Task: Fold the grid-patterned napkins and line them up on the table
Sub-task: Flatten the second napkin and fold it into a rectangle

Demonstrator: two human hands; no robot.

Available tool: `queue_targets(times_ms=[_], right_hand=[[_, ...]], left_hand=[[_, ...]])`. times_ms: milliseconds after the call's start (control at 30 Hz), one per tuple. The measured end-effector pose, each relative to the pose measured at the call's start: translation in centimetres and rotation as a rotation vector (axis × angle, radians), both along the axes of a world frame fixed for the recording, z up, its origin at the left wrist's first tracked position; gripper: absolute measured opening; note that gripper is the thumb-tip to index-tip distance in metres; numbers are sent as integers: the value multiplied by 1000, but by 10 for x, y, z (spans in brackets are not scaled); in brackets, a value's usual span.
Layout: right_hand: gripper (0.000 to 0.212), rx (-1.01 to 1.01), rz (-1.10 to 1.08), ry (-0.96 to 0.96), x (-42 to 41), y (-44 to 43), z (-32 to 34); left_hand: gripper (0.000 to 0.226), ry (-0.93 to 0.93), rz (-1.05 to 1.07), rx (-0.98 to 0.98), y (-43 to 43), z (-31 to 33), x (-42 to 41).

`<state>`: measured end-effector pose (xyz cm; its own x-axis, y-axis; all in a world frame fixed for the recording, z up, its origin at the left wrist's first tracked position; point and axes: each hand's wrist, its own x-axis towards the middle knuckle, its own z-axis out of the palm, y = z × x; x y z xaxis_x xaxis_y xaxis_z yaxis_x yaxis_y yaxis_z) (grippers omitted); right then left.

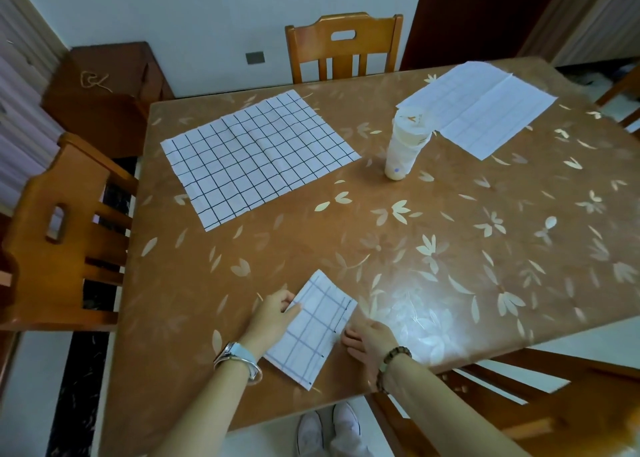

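Brown floral counter (450, 248) fills head view. Folded napkin (313, 332), grid-patterned, lies at lower centre near front edge. Left hand (273, 318) pinches its left edge, thumb on top, fingers curled. Right hand (369, 338), blurred, fingers stretched out, touching its right edge. Unfolded napkin (256, 151) lies flat at upper left. Second unfolded napkin (485, 106) at upper right, cup stack (403, 151) just beside it.

We see through one head-worn camera, facing forward and down across the table (381, 248), close above our left hand (273, 321) and right hand (370, 342), the folded napkin (311, 332) between them.
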<state>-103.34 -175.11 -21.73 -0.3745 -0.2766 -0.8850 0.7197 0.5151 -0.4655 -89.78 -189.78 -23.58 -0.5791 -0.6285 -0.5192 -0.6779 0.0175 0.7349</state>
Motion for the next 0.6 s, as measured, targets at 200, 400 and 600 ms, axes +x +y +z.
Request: queue_targets(times_ms=[200,400,600], right_hand=[[37,-102,90,-36,8,-5,12],[13,-216,213,136,13,-14,35],[8,-218,180,340,17,-13,52]], left_hand=[[10,214,210,163,14,35,1],[11,309,325,226,18,56,7],[12,324,345,281,19,71,14]])
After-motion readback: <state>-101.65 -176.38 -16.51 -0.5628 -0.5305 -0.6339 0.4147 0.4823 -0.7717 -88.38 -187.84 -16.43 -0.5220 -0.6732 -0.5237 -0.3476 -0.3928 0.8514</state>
